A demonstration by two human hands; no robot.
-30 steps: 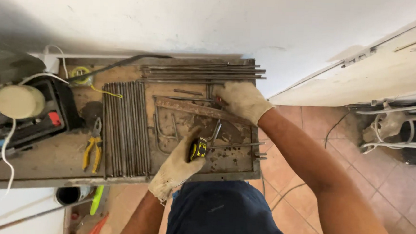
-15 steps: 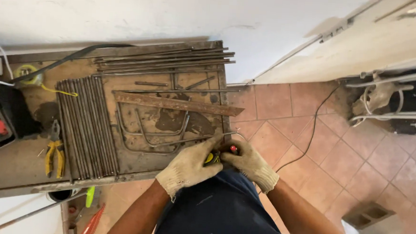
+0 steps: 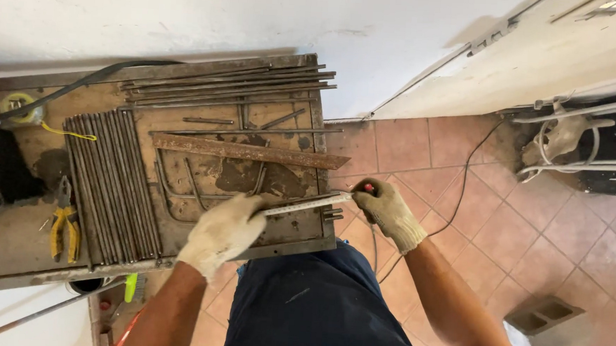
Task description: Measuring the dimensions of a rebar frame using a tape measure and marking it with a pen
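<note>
— What are the hands doing?

— The left hand (image 3: 224,232), in a pale work glove, presses down near the front edge of the workbench (image 3: 9,248), fingers curled over one end of a tape measure blade (image 3: 306,204). The right hand (image 3: 387,211), gloved too, hangs just past the bench's right edge over the tiled floor (image 3: 529,241), fingers closed on the tape's other end, where something red shows. I think that is the tape's case, but the glove hides most of it.

— And the blade itself?

— Stretched between both hands, along the front right corner of the rusty metal plate (image 3: 284,231), just beside some short rod ends.

— What else lies on the bench?

— A row of steel rods (image 3: 111,184) side by side left of the plate, a longer bundle of rods (image 3: 228,88) along the back edge, a rusty flat bar (image 3: 249,151) across the plate, and yellow-handled pliers (image 3: 64,223) near the front left. A grey concrete block (image 3: 543,320) sits on the floor to the right.
</note>
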